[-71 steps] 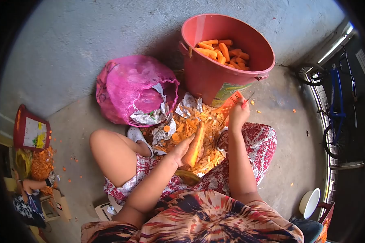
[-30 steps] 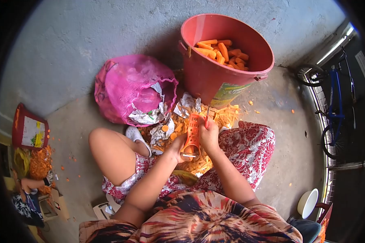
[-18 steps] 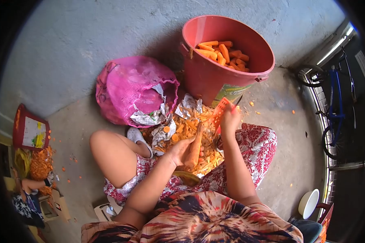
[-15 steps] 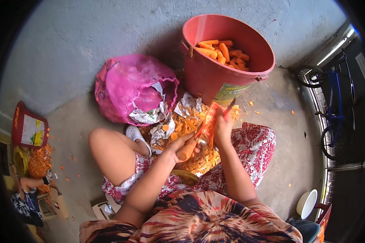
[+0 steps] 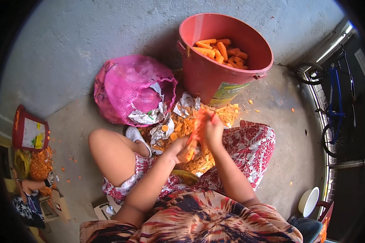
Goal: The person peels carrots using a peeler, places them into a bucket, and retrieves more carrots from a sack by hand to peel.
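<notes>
The left hand (image 5: 177,150) is curled most of the way closed around the lower part of a thick orange carrot (image 5: 189,154), which lies low between the knees, over a loose heap of orange peelings (image 5: 202,163). The right hand (image 5: 215,131) is closed in a grip on a flat orange-red plastic peeler (image 5: 198,128), whose lower end lies over the carrot, close to the left fingers; motion blur hides whether the blade touches the skin. (A red streak beside the right thumb could be the handle of a second tool, but it is too smeared to tell.) The chief risk, as I judge it, is the blade running off the carrot into the left fingertips, since hand and peeler are so near each other and a freshly bared carrot is likely slick. A loose hold could also let the carrot roll or drop into the heap and pick up scraps. Beyond the heap stands a large round red plastic bucket (image 5: 194,69) partly filled with peeled carrots (image 5: 222,50), and beside it slumps a pink mesh sack (image 5: 119,89) with crumpled printed paper (image 5: 147,116) at its mouth. That paper lies against the peelings, so bits of it could get mixed in.
</notes>
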The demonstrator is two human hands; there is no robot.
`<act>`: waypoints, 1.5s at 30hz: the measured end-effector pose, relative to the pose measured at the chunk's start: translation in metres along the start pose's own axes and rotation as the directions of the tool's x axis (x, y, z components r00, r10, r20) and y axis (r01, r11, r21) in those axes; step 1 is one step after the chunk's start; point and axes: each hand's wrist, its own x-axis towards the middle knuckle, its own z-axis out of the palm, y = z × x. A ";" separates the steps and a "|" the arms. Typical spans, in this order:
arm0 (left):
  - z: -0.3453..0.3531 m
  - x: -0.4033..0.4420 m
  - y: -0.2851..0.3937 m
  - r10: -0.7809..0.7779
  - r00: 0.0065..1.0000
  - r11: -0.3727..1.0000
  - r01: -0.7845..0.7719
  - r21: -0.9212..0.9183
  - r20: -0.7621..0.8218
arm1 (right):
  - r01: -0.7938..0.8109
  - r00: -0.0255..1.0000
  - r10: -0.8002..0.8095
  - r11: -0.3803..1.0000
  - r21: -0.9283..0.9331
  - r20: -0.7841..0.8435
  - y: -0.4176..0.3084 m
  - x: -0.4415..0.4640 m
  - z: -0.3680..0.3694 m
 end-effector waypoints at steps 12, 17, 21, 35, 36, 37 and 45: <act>-0.017 0.007 -0.002 0.056 0.993 0.985 -0.072 -0.158 -0.104 | -0.302 0.953 0.297 0.907 0.292 0.063 -0.054 0.007 -0.013; -0.023 0.013 -0.004 0.050 0.998 0.991 -0.045 -0.128 0.037 | -0.171 0.975 0.163 0.985 0.036 0.152 -0.048 -0.010 -0.003; -0.007 0.007 -0.001 -0.012 0.998 0.984 0.000 -0.177 -0.066 | -0.206 0.966 0.195 0.978 0.047 0.171 -0.044 -0.013 -0.002; -0.006 -0.002 0.002 -0.072 0.997 0.997 0.072 -0.040 0.018 | -0.142 0.970 0.129 0.989 -0.049 -0.205 -0.034 0.046 -0.033; -0.006 -0.001 0.004 -0.048 0.999 0.998 0.047 -0.034 -0.014 | -0.173 0.976 0.184 0.980 0.100 -0.120 -0.041 0.036 -0.027; -0.006 0.000 0.004 -0.020 1.000 0.999 0.020 -0.051 -0.002 | -0.162 0.978 0.180 0.974 0.157 -0.103 -0.045 0.027 -0.018; 0.004 0.002 0.006 0.061 0.998 0.971 -0.055 -0.231 0.019 | -0.246 0.951 0.236 0.969 0.025 0.200 -0.052 -0.009 -0.007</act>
